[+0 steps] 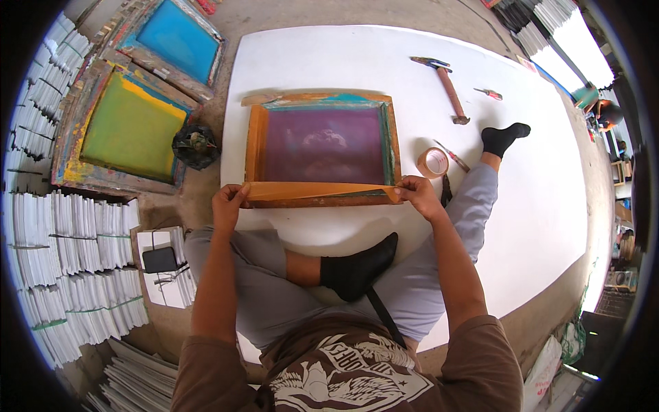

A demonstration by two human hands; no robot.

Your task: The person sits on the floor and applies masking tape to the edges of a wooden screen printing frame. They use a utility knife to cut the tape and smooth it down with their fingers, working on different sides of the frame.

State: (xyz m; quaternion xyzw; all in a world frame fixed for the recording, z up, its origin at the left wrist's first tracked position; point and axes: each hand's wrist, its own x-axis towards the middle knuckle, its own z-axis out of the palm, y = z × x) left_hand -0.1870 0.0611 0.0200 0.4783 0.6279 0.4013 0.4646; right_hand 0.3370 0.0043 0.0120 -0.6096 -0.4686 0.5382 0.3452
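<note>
In front of me a wooden screen-printing frame (392, 137) with purple mesh lies on a white sheet (535, 206). A strip of brown tape (316, 191) stretches along its near side. At the strip's left end, my left hand (228, 204) pinches the tape near the frame's corner. My right hand (420, 195) grips the other end, where the tape is twisted, by the right corner. Tape also covers the frame's left side. To the right of the frame stands a roll of brown tape (433, 163), with a thin knife-like tool (453, 156) beside it.
A hammer (449, 93) and a small screwdriver-like tool (489, 93) lie farther right. At left are a green-mesh frame (130, 127), a blue-mesh frame (180, 41), a black plastic bag (195, 145) and stacked paper (82, 233). My legs surround the near side. Another person (607, 113) is far right.
</note>
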